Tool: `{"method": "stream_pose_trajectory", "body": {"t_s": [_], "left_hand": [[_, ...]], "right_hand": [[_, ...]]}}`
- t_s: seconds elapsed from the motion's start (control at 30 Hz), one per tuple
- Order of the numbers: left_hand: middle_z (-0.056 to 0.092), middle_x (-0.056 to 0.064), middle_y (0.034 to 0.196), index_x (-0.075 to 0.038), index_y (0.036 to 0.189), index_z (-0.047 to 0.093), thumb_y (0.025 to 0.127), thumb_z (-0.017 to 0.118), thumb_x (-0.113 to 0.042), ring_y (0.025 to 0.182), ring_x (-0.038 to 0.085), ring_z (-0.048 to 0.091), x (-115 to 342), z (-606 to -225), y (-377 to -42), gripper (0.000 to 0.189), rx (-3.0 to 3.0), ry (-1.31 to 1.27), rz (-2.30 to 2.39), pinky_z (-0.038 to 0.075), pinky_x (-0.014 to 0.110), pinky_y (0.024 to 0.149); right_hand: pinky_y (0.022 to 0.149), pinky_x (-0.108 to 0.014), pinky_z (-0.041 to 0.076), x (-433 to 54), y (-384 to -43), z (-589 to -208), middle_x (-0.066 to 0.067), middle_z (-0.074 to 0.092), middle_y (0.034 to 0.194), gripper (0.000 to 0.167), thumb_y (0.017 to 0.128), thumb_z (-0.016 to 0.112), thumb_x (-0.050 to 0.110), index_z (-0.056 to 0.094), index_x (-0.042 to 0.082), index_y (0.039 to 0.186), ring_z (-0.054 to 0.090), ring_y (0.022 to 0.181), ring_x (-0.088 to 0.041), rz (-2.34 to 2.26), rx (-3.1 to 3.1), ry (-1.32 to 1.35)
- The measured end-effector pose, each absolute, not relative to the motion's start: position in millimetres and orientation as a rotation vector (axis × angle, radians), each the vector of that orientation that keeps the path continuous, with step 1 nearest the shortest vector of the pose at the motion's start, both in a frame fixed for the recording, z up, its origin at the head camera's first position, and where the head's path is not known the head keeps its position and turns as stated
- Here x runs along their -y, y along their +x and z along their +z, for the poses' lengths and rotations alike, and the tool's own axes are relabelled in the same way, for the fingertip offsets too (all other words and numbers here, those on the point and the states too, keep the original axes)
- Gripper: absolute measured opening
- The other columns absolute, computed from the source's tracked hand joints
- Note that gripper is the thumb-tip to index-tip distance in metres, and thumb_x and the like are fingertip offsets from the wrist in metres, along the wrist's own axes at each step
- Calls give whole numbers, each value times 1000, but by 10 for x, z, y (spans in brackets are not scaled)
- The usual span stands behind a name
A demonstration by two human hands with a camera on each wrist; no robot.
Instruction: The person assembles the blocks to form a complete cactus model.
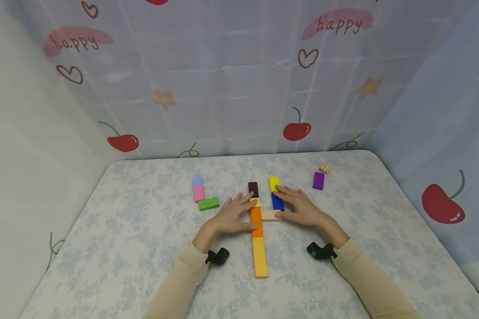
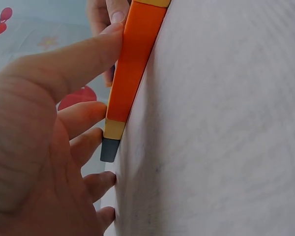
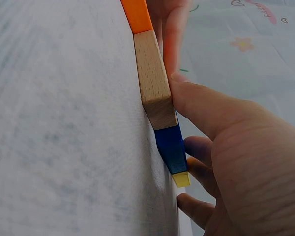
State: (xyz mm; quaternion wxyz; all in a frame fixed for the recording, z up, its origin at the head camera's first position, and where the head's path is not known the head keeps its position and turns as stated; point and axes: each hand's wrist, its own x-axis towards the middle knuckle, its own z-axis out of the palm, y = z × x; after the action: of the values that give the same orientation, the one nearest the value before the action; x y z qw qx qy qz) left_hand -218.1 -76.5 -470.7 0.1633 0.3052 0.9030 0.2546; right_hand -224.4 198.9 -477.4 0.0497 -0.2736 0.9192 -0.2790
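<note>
Left hand (image 1: 232,216) spread wide, thumb on orange block (image 1: 256,218). Right hand (image 1: 302,209) also wide, touching pale block (image 1: 269,215) just right.

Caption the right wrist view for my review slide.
Right hand, thumb against a plain wooden block between an orange block and a blue block, a yellow block beyond.

1. a pale counter (image 1: 135,239) with blue-grey floral mottling and rounded far corners.
2. behind it, a creased, glossy pale sheet (image 1: 227,97) printed with red cherries (image 1: 297,131) and orange flowers (image 1: 165,100).
3. whitish left wall (image 1: 28,128), bluish right wall (image 1: 427,119), soft light.
</note>
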Motion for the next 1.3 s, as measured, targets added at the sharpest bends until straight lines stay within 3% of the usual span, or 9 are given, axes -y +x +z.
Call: {"method": "stream_pose_trajectory", "body": {"t_s": [0.6, 0.8, 0.97, 1.3], "left_hand": [[11, -1, 166, -17, 154, 33, 88, 70, -46, 152, 33, 5, 776, -4737, -2184, 81, -2578, 881, 755, 1, 56, 121], [12, -1, 165, -17, 154, 33, 87, 70, -45, 153, 33, 5, 780, -4745, -2180, 81, -2573, 888, 774, 1, 57, 121], [11, -2, 165, -17, 154, 33, 87, 70, -44, 153, 33, 4, 781, -4752, -2183, 81, -2575, 893, 778, -1, 56, 121], [12, -2, 165, -17, 154, 33, 87, 71, -44, 153, 33, 4, 781, -4770, -2190, 81, -2581, 892, 775, 0, 56, 121]], "right_hand": [[112, -73, 7, -1994, -2247, -4778, -16, 32, 158, 70, 90, 68, 42, 45, 10, 148, 25, 147, -40, -888, -2790, -819], [113, -66, 22, -2065, -2285, -4740, -15, 32, 158, 71, 90, 69, 39, 43, 7, 148, 31, 144, -40, -997, -2824, -814], [112, -62, 30, -2222, -2359, -4631, -17, 35, 156, 70, 90, 72, 28, 42, 3, 148, 33, 143, -41, -1101, -2944, -703], [109, -66, 30, -2793, -2537, -4621, -25, 35, 152, 73, 84, 77, 18, 42, -2, 145, 31, 140, -47, -1232, -3084, -400]]}}
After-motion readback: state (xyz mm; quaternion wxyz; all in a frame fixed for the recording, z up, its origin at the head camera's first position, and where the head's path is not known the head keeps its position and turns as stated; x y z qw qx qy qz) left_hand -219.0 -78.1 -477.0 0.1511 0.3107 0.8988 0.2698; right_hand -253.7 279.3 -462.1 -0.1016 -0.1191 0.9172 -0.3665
